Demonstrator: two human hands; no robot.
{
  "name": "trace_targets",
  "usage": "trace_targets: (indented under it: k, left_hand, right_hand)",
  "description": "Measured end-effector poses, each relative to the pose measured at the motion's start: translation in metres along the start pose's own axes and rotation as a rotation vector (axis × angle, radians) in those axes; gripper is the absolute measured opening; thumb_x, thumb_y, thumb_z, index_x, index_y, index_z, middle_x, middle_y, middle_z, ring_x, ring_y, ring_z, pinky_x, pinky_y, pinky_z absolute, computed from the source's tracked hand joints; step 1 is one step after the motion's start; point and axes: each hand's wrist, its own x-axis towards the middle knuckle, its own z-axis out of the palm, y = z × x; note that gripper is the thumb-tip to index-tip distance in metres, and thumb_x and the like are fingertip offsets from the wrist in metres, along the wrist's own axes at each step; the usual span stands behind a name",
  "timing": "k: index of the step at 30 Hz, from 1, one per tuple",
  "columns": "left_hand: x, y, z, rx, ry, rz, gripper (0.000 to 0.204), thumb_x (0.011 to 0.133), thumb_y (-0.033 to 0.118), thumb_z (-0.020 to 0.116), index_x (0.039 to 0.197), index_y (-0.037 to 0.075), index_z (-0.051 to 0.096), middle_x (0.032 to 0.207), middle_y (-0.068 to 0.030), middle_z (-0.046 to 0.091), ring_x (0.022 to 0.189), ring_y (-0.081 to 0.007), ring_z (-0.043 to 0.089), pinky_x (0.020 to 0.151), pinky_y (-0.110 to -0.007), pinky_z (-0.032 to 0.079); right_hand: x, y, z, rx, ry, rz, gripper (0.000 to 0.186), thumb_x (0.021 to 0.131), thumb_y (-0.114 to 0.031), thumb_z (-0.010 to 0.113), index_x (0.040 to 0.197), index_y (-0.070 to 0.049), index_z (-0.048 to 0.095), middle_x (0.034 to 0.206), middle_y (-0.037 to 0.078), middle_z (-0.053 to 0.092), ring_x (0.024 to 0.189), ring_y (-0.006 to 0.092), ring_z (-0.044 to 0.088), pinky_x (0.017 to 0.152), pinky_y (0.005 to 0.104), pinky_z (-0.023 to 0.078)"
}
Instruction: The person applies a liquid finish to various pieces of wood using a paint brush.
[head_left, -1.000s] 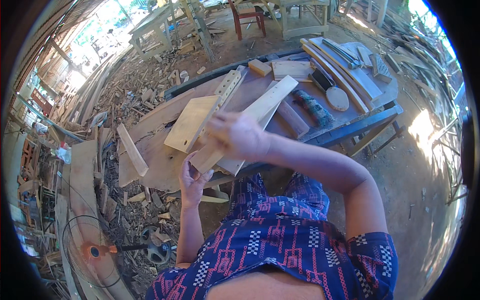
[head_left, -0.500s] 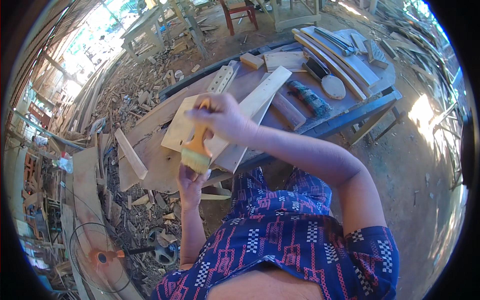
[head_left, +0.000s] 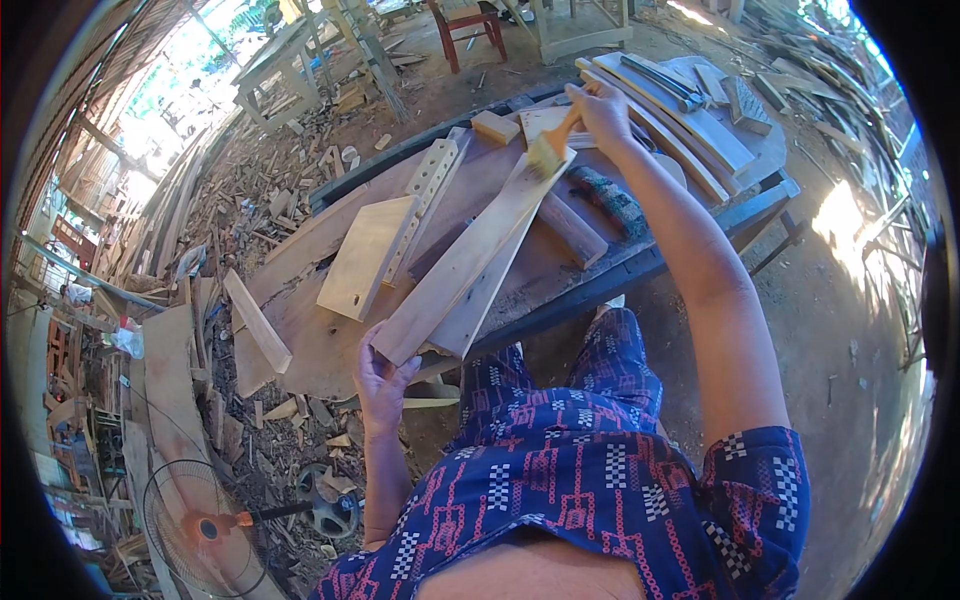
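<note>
My right hand is closed round the wooden handle of a wide paintbrush. The brush's pale bristles touch the far end of a long wooden board. At the near end of that board, my left hand grips its edge, thumb to one side and fingers to the other. A second wooden board lies partly under the first one. Left of them are a flat wood block with a small hole and a strip with a row of holes.
The workbench also carries a dark patterned cloth roll, a squared wood piece, a small block and long planks at the far right. A standing fan is at lower left. Wood scraps litter the ground.
My right hand has carried the paintbrush from above the board's near end away to its far end, on the right. My left hand stays at the near end.
</note>
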Motion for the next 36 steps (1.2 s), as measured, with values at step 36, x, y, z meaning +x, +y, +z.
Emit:
trace_targets:
  k: [36]
  left_hand:
    - [-0.002,-0.008,-0.005,-0.021,0.042,0.014,0.056,0.071,-0.004,0.066,0.121,0.001,0.041,0.109,-0.0077,0.055,0.103,-0.0152,0.053,0.09,-0.03,0.043]
  right_hand:
    - [-0.203,-0.104,0.114,0.424,-0.749,0.184,0.023,0.081,-0.022,0.065,0.086,0.0,0.059,0.069,0.007,0.06,0.048,0.0119,0.057,0.042,0.0219,0.048]
